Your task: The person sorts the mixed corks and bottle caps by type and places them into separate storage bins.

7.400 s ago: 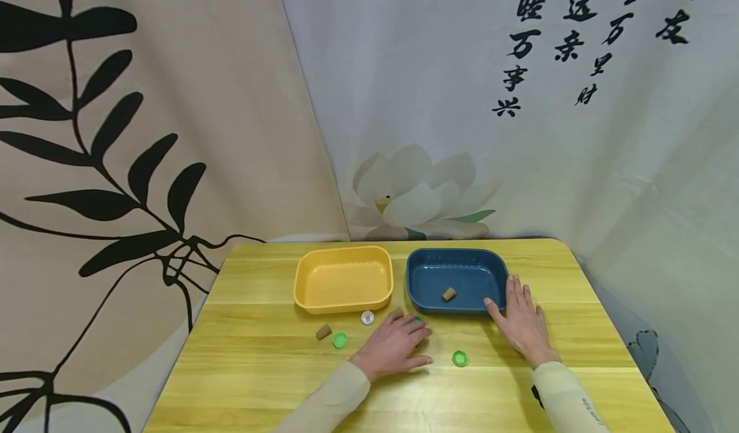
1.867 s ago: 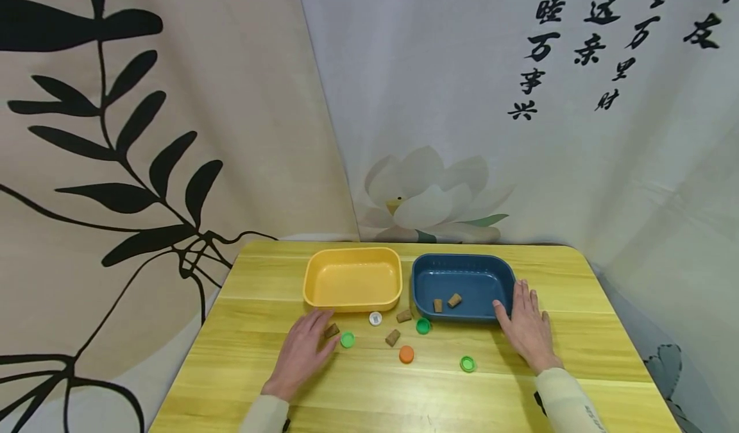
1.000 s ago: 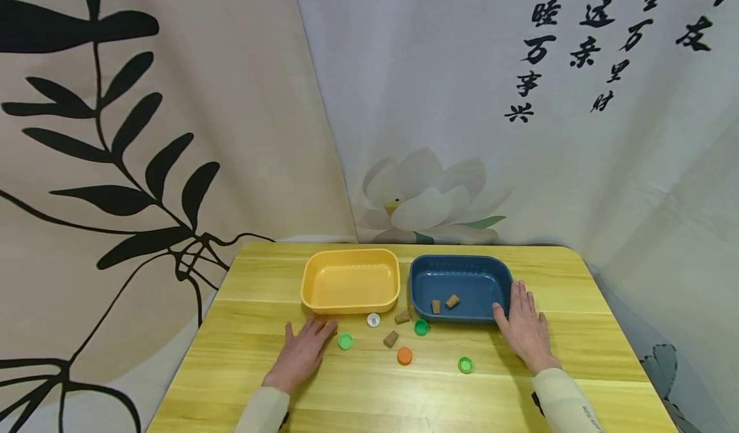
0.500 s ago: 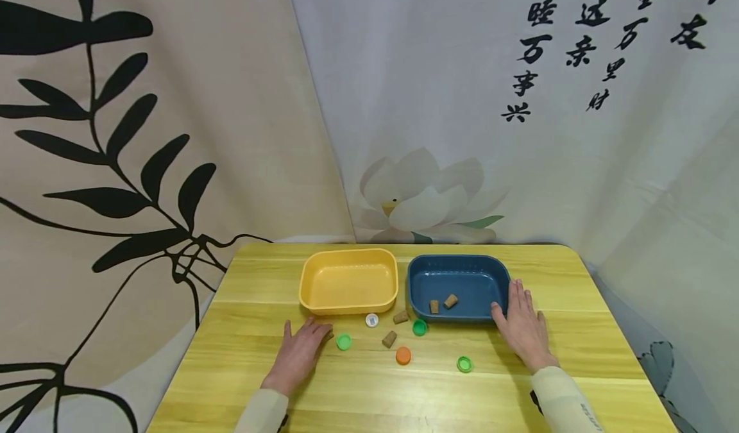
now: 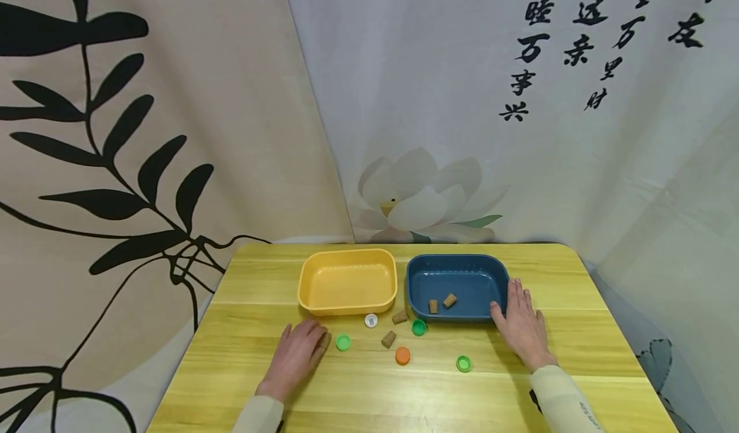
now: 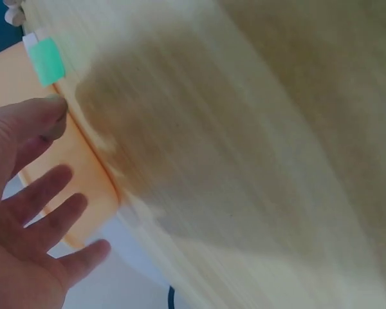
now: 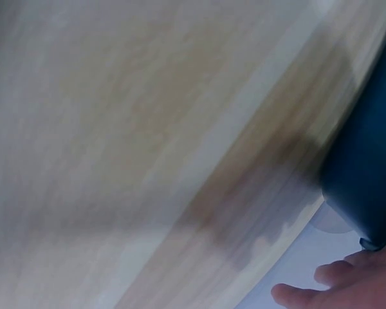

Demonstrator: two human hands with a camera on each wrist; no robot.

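My left hand, in front of the yellow tray, pinches a brown cork between thumb and index finger. In the left wrist view the thumb and index tips meet and the other fingers spread apart; the cork is mostly hidden there. My right hand rests with fairly straight fingers against the right wall of the blue tray. Two corks lie inside that tray, one of them a tilted cork. On the table are another cork and a cork near the trays.
The yellow tray stands left of the blue one. Loose bottle caps lie in front: a light green cap, a white cap, a dark green cap, an orange cap and a green ring-like cap.
Earlier, the left hand worked around the middle corks, then moved left to the cork by the yellow tray and now pinches it. A second cork has appeared in the blue tray. The right hand stays put.
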